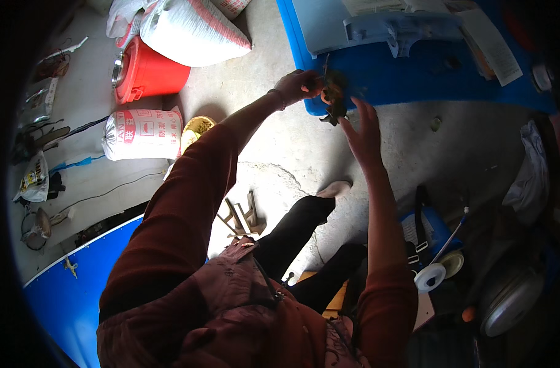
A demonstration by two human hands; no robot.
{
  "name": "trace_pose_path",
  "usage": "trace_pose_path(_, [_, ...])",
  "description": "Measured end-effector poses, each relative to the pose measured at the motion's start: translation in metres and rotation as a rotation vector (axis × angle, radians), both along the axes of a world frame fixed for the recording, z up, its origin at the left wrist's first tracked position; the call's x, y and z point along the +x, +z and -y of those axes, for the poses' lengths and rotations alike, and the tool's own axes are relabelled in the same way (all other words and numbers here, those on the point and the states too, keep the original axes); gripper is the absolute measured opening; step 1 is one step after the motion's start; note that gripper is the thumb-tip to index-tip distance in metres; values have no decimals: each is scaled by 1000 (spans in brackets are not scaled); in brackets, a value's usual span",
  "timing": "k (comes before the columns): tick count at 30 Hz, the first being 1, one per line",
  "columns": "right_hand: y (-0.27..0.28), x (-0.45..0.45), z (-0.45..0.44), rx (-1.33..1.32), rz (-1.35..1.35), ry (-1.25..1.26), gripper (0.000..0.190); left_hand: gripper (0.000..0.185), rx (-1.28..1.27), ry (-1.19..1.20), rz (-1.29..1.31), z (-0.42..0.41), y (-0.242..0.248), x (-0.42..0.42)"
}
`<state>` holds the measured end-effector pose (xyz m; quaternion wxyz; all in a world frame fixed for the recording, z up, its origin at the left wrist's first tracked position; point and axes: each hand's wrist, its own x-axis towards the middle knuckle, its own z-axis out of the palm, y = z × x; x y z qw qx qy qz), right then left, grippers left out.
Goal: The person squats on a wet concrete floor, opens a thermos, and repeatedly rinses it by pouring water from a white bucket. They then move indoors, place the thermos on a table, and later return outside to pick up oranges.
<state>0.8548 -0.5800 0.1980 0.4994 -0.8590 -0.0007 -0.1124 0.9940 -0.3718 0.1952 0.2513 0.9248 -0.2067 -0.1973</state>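
Observation:
My left hand [303,86] is at the left corner of a blue table [376,80], its fingers closed on a small leafy sprig with round orange fruits [328,94]. A thin twig sticks up from the sprig. Dark leaves [334,114] hang from its lower end, past the table's near edge. My right hand [363,133] is just right of these leaves, fingers spread, thumb and a finger close to them; whether they touch cannot be told. Motion and shade blur the sprig.
A translucent plastic piece [402,30] and papers [489,43] lie on the table. Left on the floor are a red lidded bucket [153,69], a white woven sack [188,32], a printed bag [144,134] and a yellow basket [198,125]. A blue sprayer tank [429,227] stands at the right.

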Motion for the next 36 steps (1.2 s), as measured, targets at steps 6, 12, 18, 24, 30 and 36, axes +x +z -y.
trace_pose_path(6, [-41,54,-43,-142,-101,72,60,48,58,-61,-22,3,21,-1])
trace_pose_path(12, [-45,44,-16,308,-340,237,64,55,20,-123,-399,10,71,2])
trace_pose_path(18, [12,-31,43,896,-782,446,60,37,-41,-158,-842,48,104,-26])
trace_pose_path(24, [17,-130,89,1460,-836,302,62,30,-162,-297,-1125,127,108,-76])
trace_pose_path(30, [56,-209,115,1488,-374,218,61,29,-29,-446,-1057,227,112,-132])
trace_pose_path(36, [69,-292,141,1730,-180,-48,53,30,-442,-1035,-523,314,107,-196])
